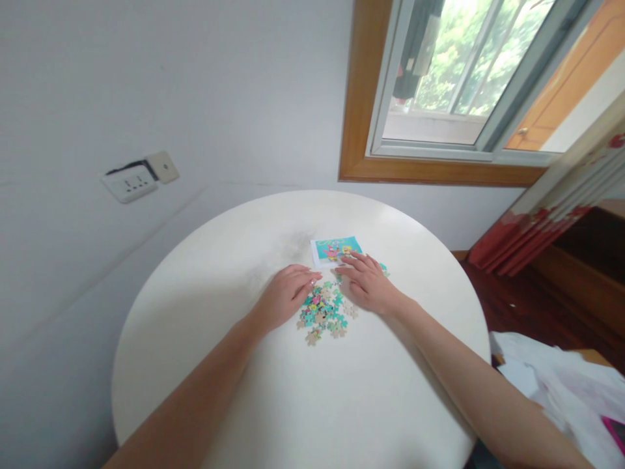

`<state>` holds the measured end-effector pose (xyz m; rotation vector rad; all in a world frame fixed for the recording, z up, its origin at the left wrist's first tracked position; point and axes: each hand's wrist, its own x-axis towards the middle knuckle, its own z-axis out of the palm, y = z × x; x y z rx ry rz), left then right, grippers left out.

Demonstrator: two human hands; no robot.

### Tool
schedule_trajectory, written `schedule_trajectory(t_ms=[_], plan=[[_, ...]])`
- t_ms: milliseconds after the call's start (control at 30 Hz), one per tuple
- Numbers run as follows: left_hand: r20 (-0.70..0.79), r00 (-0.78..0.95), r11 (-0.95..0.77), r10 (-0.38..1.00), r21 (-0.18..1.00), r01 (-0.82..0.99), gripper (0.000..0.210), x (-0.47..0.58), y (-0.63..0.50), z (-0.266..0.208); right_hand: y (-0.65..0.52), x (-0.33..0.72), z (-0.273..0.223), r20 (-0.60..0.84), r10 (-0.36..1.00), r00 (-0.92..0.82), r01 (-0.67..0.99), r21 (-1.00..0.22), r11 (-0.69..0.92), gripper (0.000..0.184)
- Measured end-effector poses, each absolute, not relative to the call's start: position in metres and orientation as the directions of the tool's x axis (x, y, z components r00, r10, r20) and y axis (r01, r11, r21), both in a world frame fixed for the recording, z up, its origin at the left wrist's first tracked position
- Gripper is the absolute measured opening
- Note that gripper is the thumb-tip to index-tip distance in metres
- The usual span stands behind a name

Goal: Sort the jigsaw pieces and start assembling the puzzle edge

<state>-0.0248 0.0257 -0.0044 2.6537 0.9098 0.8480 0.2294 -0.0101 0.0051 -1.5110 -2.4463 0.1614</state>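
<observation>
The puzzle pieces (pixel 319 317) lie heaped on the white table (pixel 293 410) between the left hand (pixel 287 294), whose hold, if any, cannot be told, and the loosely spread right hand (pixel 367 284), seemingly for easy reach, with the picture card (pixel 333 251) just beyond, presumably for viewing.

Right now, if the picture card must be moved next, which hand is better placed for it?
Probably the right hand: in this view its fingers overlap the picture card, while the left hand lies to the lower left, beside the puzzle pieces.
</observation>
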Motion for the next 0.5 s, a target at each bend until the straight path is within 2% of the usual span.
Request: schedule_trajectory(t_ms=[133,267,500], plan=[[0.39,0.715,-0.809,0.58,0.378,0.45,0.033,-0.025,0.025,-0.009,-0.012,0.229,0.007,0.157,0.884,-0.441,0.87,-0.167,0.464,0.045],[0.316,0.758,-0.808,0.57,0.383,0.448,0.035,-0.026,0.025,-0.015,-0.014,0.237,0.012,0.115,0.92,-0.374,0.91,-0.145,0.388,0.042],[0.386,0.698,-0.792,0.603,0.394,0.466,0.035,-0.026,0.026,-0.016,-0.019,0.261,0.012,0.055,0.957,-0.285,0.952,-0.102,0.29,0.042]])
